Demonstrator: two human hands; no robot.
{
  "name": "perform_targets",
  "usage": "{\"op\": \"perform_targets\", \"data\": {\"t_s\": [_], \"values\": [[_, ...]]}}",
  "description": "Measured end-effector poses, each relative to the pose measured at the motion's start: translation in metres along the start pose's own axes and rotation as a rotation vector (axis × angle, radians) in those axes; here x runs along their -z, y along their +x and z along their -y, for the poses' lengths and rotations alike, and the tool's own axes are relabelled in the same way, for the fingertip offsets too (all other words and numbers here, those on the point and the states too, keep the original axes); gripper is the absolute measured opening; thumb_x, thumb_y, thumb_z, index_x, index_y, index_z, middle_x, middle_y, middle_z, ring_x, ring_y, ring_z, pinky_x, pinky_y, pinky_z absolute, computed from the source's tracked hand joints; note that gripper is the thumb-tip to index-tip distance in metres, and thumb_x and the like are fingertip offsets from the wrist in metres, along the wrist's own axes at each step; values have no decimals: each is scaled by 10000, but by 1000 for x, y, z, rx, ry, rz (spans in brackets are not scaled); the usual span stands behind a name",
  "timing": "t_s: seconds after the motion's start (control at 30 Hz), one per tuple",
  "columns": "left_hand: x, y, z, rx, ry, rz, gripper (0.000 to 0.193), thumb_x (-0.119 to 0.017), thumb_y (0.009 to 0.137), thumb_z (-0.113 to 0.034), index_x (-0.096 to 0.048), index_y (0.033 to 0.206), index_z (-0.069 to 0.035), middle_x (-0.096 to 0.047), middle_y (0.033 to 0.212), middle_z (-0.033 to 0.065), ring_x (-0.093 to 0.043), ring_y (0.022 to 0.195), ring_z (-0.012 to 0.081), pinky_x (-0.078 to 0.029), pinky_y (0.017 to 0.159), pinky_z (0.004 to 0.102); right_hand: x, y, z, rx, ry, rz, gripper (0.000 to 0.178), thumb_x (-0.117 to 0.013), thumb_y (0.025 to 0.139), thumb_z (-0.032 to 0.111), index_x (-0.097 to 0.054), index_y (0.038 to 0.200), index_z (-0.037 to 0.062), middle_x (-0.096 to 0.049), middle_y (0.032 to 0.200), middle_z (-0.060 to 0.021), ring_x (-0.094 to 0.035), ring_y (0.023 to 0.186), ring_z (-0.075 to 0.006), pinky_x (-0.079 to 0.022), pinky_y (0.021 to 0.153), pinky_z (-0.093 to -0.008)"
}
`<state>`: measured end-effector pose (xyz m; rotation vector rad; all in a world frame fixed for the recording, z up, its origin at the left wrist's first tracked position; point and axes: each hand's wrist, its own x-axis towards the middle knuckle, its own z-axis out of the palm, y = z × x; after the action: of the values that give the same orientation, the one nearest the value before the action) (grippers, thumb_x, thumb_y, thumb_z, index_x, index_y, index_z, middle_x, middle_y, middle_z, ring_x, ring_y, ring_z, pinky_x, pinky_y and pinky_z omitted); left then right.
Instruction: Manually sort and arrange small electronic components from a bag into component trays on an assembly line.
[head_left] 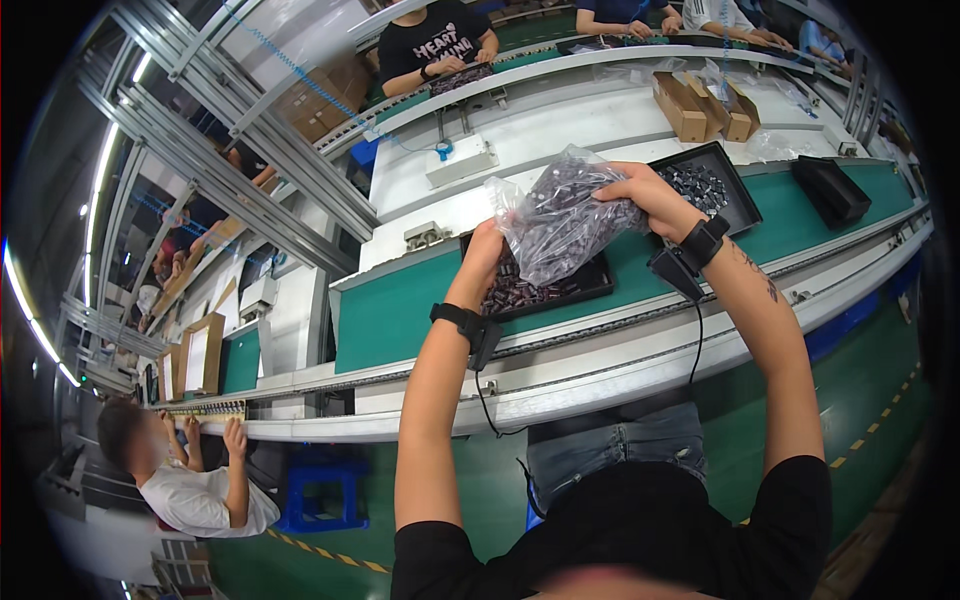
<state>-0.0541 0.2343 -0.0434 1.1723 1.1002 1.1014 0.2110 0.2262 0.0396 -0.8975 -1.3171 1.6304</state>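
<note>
A clear plastic bag (572,215) full of small dark parts is held up between my two hands, over the bench. My left hand (484,252) is closed on the bag's left edge, near its gathered, crinkled end. With thumb and fingers, my right hand (648,198) grips the bag's upper right side. Right below the bag is a black tray (590,292) holding many small dark reddish parts (522,292); the bag and my left hand hide some of it. Beside my right hand stands a second black tray (745,205) with small silvery-dark parts (697,187).
A black bin (830,192) sits farther right on the green belt (400,318). Open cardboard boxes (685,110) and loose plastic wrap (785,145) lie behind. A metal rail (590,355) runs along the near edge. Co-workers sit across the line and at left, near a blue stool (322,495).
</note>
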Motion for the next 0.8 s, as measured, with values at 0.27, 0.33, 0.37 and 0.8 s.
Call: {"op": "perform_targets", "data": {"t_s": [0.27, 0.33, 0.37, 0.8], "values": [[-12, -4, -4, 115, -146, -27, 343, -470, 950, -284, -553, 1103, 12, -592, 1021, 52, -546, 917, 153, -426, 819, 304, 0, 11, 12, -31, -38, 53, 412, -589, 779, 3, -535, 1184, -53, -627, 1036, -100, -607, 867, -134, -472, 799, -253], [-9, -2, 0, 99, -90, -3, 349, -469, 950, -294, -553, 1107, 7, -589, 1037, 54, -545, 941, 156, -422, 840, 308, -4, 12, 11, -20, -70, 54, 408, -589, 780, 3, -537, 1180, -54, -627, 1036, -99, -607, 870, -136, -472, 800, -254], [-8, -2, 1, 92, -63, 8, 352, -469, 950, -299, -554, 1108, 4, -587, 1045, 55, -545, 952, 158, -420, 850, 310, -6, 13, 9, -9, -102, 53, 403, -589, 780, 4, -539, 1176, -55, -627, 1036, -99, -607, 873, -139, -472, 801, -255], [-12, -6, -1, 126, -116, -62, 293, -475, 941, -317, -628, 931, -67, -568, 724, -29, -449, 621, 65, -340, 565, 225, 29, 12, -18, -113, 86, 121, 325, -589, 805, 32, -552, 1116, -55, -632, 1017, -92, -610, 873, -142, -488, 813, -273]]}}
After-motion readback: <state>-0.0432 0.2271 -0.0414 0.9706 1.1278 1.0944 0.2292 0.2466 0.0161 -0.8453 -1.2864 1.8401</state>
